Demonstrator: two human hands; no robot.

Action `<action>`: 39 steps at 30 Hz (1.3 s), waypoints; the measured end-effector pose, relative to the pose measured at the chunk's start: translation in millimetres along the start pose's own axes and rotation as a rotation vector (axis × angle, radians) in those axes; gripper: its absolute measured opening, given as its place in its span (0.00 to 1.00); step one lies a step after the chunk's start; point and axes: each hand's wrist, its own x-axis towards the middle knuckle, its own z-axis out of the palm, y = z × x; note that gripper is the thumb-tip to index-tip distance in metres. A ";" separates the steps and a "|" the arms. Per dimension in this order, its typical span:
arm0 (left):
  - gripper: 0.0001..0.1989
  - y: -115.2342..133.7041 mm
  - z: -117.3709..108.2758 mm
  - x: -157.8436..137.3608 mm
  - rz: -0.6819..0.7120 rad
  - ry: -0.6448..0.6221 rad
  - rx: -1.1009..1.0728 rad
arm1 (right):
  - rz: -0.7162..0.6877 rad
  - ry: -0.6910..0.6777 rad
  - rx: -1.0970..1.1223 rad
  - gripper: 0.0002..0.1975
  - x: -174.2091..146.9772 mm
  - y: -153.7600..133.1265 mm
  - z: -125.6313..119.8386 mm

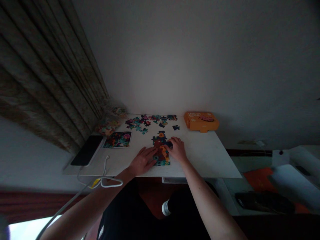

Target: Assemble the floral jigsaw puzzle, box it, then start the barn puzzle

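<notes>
A partly joined jigsaw puzzle [160,151] in brown, orange and teal lies near the front of the white table [197,160]. My left hand [143,161] rests flat at its left side, fingers stretched out and touching the joined pieces. At the upper right side of the puzzle, my right hand [177,149] pinches a dark puzzle piece [169,144] between thumb and fingers. That piece is partly covered by the fingers, and whether it is locked in I cannot tell. Behind them lie many loose puzzle pieces [137,124] and a single dark loose piece [176,127].
An orange puzzle box [201,121] stands at the back right. On the left are a picture card [117,139], a black phone [87,150], a plastic bag [107,126] and a white cable [107,180] hanging over the front edge. A curtain [50,66] borders the table's left side.
</notes>
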 end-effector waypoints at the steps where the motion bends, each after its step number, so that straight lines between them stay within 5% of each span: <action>1: 0.28 -4.7 1.3 2.8 -0.045 0.016 0.015 | 0.009 0.009 0.000 0.13 -0.4 1.0 0.7; 15: 0.28 -6.7 5.5 11.1 -0.064 -0.046 0.047 | 0.353 0.239 0.375 0.16 25.7 45.4 18.6; 24: 0.28 -9.8 12.1 9.3 -0.060 0.023 0.009 | 0.306 0.155 0.218 0.15 104.5 88.8 14.8; 31: 0.28 -10.9 13.3 12.5 -0.151 0.002 -0.012 | 0.344 0.064 0.096 0.22 176.5 92.9 25.6; 39: 0.26 -13.1 14.2 11.0 -0.152 0.028 -0.042 | 0.440 0.052 0.011 0.22 202.6 90.1 39.5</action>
